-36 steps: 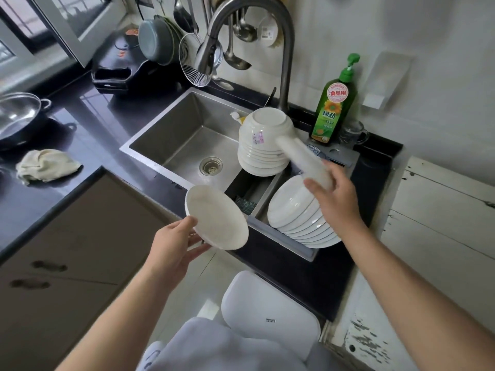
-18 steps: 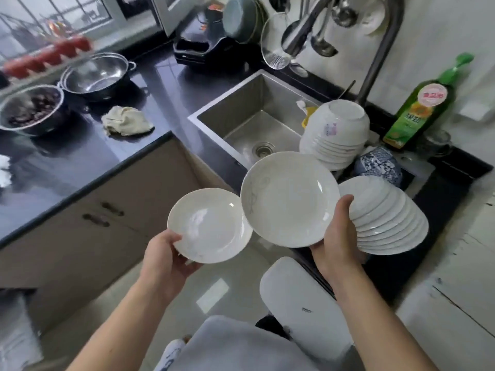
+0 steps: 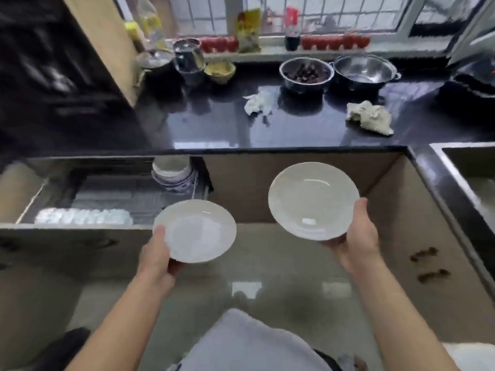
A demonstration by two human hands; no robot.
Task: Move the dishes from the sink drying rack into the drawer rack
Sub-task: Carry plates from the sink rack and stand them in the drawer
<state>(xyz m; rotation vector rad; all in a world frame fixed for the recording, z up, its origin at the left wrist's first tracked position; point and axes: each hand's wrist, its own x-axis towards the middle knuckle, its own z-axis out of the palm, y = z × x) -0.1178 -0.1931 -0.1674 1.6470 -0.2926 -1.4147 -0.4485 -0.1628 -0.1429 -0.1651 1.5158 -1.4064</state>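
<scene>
We carry a small white plate [image 3: 197, 231] clasped by the rim in our left hand [image 3: 160, 253] and a larger plate [image 3: 312, 200] in our right hand [image 3: 359, 236], and should slot each upright into the open drawer rack [image 3: 112, 199] ahead-left, beside the bowls [image 3: 171, 174] already there.

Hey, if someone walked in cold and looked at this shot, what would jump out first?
Two round white plates held side by side: the smaller white plate in the left hand, the larger white plate in the right hand. Behind them at left, the open drawer rack already holds stacked bowls.
</scene>
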